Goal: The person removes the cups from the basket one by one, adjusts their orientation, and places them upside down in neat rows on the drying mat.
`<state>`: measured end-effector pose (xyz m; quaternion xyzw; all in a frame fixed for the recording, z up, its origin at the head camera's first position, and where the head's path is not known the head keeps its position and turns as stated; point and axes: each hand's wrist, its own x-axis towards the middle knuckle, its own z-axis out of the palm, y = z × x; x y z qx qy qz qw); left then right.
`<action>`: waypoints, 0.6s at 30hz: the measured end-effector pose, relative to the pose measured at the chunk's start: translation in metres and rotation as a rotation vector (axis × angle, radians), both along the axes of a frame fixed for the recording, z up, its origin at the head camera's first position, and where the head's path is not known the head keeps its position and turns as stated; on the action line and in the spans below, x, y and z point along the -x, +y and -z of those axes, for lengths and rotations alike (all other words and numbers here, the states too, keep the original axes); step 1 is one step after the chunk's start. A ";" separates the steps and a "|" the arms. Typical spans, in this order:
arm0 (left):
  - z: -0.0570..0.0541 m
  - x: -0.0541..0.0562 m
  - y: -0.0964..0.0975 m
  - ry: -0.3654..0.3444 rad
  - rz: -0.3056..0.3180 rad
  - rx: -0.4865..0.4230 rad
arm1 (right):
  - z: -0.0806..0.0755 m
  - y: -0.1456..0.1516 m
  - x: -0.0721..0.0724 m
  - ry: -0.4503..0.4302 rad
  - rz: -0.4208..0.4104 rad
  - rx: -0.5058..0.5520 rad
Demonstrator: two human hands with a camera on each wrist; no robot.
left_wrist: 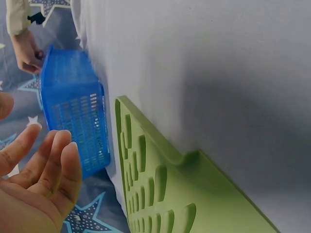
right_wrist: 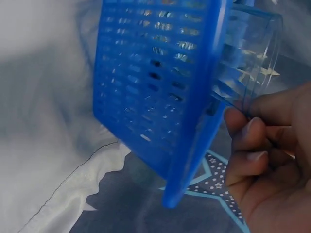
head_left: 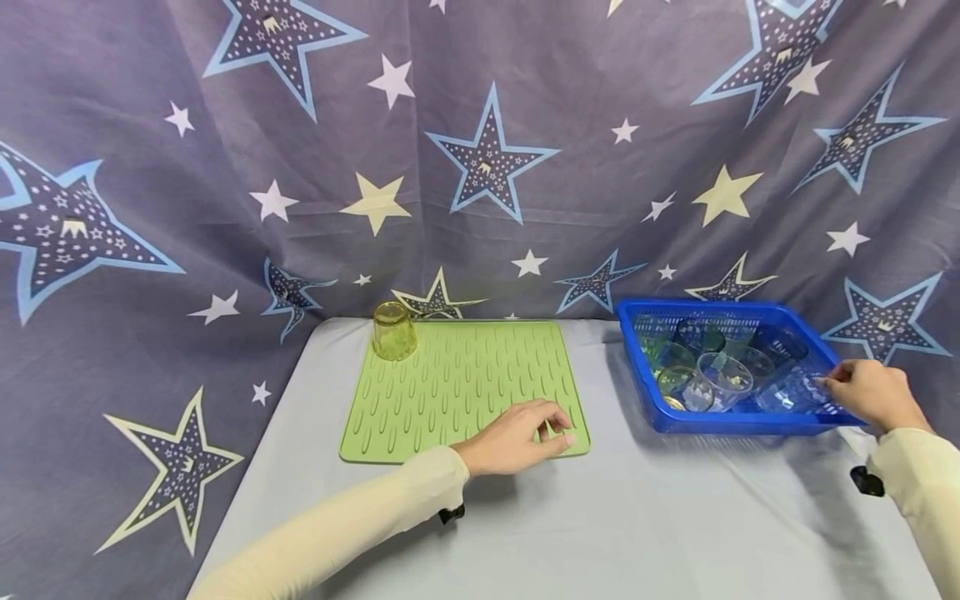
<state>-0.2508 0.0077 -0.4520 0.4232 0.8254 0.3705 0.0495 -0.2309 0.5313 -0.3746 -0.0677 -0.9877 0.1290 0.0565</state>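
My right hand (head_left: 877, 396) is at the right end of the blue basket (head_left: 637, 367). In the right wrist view its thumb and fingers pinch the rim of a clear cup (right_wrist: 265, 53), which rises partly above the basket's edge. More clear and tinted cups lie in the basket, among them a clear one (head_left: 724, 377) and a dark one (head_left: 699, 333). Over the front right corner of the green drying mat (head_left: 457, 392) hovers my left hand (head_left: 517, 437), fingers loosely bent, holding nothing. A yellow glass (head_left: 394, 332) stands on the mat's back left corner.
A light grey cloth covers the table (head_left: 630, 517). Behind it hangs a dark curtain (head_left: 525, 125) with a star print, close to the backs of the mat and basket. A strip of table separates mat from basket.
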 end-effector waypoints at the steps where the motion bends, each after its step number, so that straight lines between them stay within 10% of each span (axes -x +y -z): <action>1: 0.000 0.000 0.000 -0.002 -0.002 -0.005 | -0.001 -0.001 -0.001 0.018 0.001 0.001; 18: 0.005 0.008 0.005 -0.105 -0.015 -0.061 | -0.022 -0.038 -0.017 0.156 0.059 0.091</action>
